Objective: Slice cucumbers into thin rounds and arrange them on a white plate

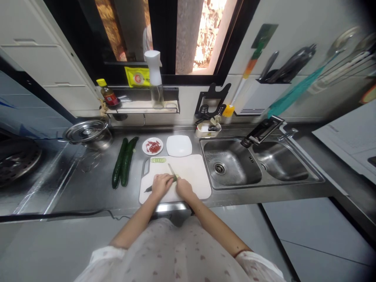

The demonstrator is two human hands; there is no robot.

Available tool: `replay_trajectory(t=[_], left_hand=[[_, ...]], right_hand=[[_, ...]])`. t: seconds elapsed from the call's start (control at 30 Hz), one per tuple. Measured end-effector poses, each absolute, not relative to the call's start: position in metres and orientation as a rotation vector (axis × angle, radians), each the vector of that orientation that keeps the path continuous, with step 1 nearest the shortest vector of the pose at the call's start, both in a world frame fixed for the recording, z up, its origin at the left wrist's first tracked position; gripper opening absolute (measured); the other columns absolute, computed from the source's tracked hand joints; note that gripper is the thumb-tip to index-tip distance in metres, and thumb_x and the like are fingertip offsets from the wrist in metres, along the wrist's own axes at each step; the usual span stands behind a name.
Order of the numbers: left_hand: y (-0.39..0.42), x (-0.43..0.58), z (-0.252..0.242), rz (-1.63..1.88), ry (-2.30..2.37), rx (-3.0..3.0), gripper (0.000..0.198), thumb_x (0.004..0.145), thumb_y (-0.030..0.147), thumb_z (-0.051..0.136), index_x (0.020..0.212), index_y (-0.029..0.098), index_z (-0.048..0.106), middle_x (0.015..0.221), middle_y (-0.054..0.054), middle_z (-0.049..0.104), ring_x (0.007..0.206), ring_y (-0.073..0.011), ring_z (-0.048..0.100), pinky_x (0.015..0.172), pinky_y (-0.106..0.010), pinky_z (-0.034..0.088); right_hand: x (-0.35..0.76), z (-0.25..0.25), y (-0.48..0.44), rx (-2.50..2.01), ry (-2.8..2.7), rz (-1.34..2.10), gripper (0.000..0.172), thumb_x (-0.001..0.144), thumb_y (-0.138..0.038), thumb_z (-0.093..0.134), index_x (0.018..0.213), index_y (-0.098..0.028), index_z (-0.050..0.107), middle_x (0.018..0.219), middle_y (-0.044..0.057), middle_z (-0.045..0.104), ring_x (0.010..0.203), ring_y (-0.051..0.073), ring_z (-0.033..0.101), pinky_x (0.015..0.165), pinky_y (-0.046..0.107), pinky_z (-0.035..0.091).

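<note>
A white cutting board [196, 174] with a grey handle lies on the counter in front of me. My left hand [162, 185] is closed over a cucumber [148, 189]; its dark tip shows left of the hand and a green part shows by the fingertips. My right hand [184, 189] grips a knife, its handle hidden in the fist. The narrow knife blade [170, 168] points away from me, beside the cucumber's right part; whether it touches is too small to tell. A short row of thin cucumber slices [158, 160] lies at the board's upper left.
Two whole cucumbers [127, 162] lie left of the board. Behind it stand a small plate of chopped red pieces [153, 147] and a white square plate [179, 145]. A steel pot [88, 133] sits at left, a double sink [232, 184] at right. A wall shelf [141, 111] holds bottles.
</note>
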State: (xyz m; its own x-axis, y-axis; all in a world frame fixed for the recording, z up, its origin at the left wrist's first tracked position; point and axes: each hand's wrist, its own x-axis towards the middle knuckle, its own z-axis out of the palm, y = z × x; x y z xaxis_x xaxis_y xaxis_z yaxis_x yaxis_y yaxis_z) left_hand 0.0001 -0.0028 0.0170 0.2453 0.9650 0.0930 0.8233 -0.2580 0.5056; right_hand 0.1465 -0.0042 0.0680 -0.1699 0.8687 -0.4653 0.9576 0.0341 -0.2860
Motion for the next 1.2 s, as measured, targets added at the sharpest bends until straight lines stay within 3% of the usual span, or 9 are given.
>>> replay_trajectory(t=[0.8,1.2], left_hand=[[-0.004,0.0,0.015,0.605,1.656,2.136,0.024,0.093,0.035,0.05,0.103,0.029,0.07,0.103,-0.001,0.071,0.096,-0.0172,0.061,0.088,-0.034,0.036],[-0.004,0.001,0.021,0.538,1.684,2.108,0.025,0.094,0.036,0.049,0.103,0.028,0.07,0.105,-0.003,0.071,0.098,-0.0178,0.06,0.09,-0.035,0.034]], right_hand=[[0.178,0.06,-0.058,1.879,2.033,-0.775,0.028,0.089,-0.011,0.041,0.114,-0.013,0.054,0.103,0.017,0.066,0.099,0.024,0.064,0.076,0.029,0.044],[0.187,0.082,-0.073,1.851,1.986,-0.837,0.028,0.091,-0.011,0.042,0.115,-0.011,0.056,0.103,0.018,0.067,0.098,0.024,0.064,0.074,0.028,0.042]])
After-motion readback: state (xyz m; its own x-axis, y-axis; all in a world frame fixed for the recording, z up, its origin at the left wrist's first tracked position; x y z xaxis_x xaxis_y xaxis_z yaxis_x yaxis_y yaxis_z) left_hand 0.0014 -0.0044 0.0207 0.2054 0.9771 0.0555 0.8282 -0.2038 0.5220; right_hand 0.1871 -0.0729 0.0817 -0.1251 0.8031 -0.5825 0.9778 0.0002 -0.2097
